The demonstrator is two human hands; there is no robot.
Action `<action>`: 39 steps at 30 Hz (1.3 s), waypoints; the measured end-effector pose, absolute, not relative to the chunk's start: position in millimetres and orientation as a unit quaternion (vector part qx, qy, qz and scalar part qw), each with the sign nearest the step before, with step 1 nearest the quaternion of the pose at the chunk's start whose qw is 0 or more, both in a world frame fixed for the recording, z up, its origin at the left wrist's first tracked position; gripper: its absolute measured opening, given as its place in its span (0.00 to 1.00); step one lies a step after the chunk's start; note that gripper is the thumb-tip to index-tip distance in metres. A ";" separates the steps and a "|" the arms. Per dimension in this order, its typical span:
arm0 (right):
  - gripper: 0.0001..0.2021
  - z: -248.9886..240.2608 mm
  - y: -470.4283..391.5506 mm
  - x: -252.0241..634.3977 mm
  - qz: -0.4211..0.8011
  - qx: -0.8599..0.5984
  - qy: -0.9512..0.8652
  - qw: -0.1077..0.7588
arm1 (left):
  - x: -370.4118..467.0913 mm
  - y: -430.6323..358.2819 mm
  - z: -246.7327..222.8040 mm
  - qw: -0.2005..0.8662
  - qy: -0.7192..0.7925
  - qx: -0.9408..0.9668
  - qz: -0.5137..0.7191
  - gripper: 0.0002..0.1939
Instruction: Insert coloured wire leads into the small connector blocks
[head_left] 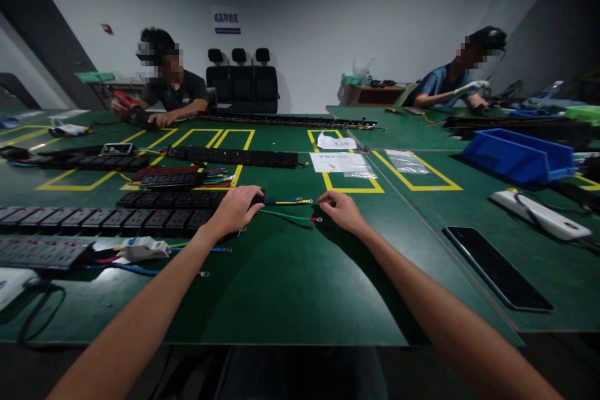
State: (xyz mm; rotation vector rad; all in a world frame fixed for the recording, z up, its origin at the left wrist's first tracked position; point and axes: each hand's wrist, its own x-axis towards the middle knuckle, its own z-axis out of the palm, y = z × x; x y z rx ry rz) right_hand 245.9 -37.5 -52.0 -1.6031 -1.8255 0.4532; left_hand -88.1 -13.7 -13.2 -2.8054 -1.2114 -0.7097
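My left hand (235,209) is wrapped over the right end of a black socket strip (173,200) on the green table. From that end, blue and yellow wires (288,202) and a green wire (285,215) run right, tipped with ring terminals. Just right of the terminals is my right hand (341,209), its thumb and fingertips drawn together in a pinch; anything between them is too small to make out. A longer black socket strip (154,219) lies nearer, partly behind my left wrist.
More strips (239,155) lie behind and at left. Papers (334,162), a dark tablet (497,267), a white power strip (541,215) and a blue bin (518,155) are farther right. Two people (175,97) work across the table.
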 end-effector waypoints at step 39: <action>0.09 -53.9 -36.8 246.1 0.171 -0.609 -0.699 0.333 | -87.9 -14.4 -13.1 -0.004 -0.383 -0.893 -0.234 0.09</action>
